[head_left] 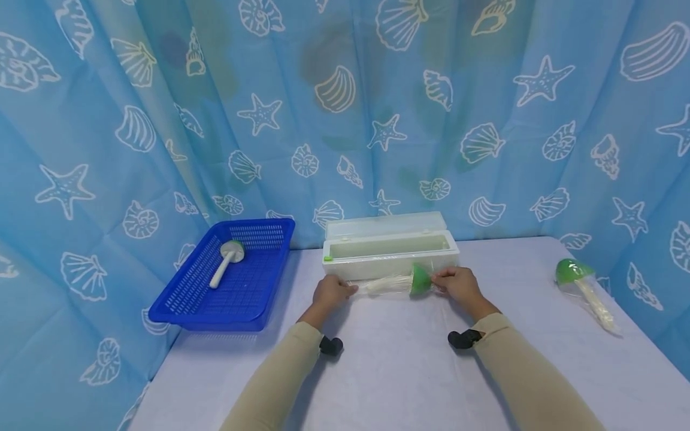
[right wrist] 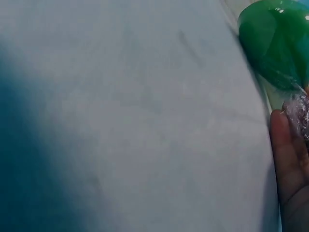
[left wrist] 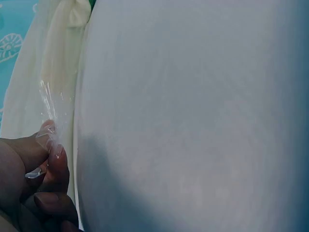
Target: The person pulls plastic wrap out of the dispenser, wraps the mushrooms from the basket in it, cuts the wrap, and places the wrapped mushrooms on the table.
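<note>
In the head view, the left hand (head_left: 332, 292) and right hand (head_left: 459, 287) grip opposite ends of the clear film (head_left: 385, 290) around a green-capped piece (head_left: 399, 282). That piece lies sideways between them, just in front of the open white box (head_left: 388, 268), its pale stalk toward the left hand and its cap beside the right. The fingertips are small here, and the film's edges are hard to trace.

In the left wrist view, thumb and forefinger pinch a twisted tail of film, with the other fingers curled below. The hand is cut off at the lower left; only a sliver of green shows at the top edge, so the cap is mostly out of sight.

In the right wrist view, the fingers hold bunched film close below the shiny cap. The right edge crops hand, film and cap, and the thumb is hard to make out.
</note>
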Available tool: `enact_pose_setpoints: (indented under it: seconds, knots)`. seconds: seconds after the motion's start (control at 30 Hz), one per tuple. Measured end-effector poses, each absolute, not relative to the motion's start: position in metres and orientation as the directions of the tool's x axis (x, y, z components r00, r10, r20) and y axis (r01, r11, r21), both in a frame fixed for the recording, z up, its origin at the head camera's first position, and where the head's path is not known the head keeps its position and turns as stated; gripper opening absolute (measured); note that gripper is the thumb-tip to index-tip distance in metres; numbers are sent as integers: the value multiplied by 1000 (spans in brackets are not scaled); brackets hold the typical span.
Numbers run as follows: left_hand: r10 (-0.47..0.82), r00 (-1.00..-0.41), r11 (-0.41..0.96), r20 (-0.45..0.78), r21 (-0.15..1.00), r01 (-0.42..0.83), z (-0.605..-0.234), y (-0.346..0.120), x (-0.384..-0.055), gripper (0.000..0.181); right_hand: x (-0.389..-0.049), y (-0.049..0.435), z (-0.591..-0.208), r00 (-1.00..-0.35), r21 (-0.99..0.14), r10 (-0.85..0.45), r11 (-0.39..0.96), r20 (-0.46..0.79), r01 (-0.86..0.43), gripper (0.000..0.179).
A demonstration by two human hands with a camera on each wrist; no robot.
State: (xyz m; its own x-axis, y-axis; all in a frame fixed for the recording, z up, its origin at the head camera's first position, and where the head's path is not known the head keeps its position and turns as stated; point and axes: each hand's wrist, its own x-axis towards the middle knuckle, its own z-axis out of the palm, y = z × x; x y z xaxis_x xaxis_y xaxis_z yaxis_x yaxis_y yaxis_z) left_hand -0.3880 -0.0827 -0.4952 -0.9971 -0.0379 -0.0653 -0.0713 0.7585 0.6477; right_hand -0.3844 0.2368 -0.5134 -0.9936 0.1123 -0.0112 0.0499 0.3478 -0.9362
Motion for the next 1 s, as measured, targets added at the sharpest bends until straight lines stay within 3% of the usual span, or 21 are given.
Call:
enact_pose_setpoints:
  seconds: [0.23,0.6,0.8,1.0]
  knots:
    - [-36,-999,786,-33,616,-49,-500,-87,-387,30,-384,235,-517,-998,-956,37,286,-49,57,13]
    - [83,-996,757,-19,651,51,-500,-107,-382,28,-381,247,-507,-970,-982,-153,49,-187,181,36]
    - [141,-986,721,-84,692,44,-496,-117,-381,20,-383,254,-489,-971,-961,-133,222,-198,165,48]
    - [-26,-999,720,45,694,13,-486,-127,-384,22,-385,249,-464,-984,-884,177,457,-20,101,40]
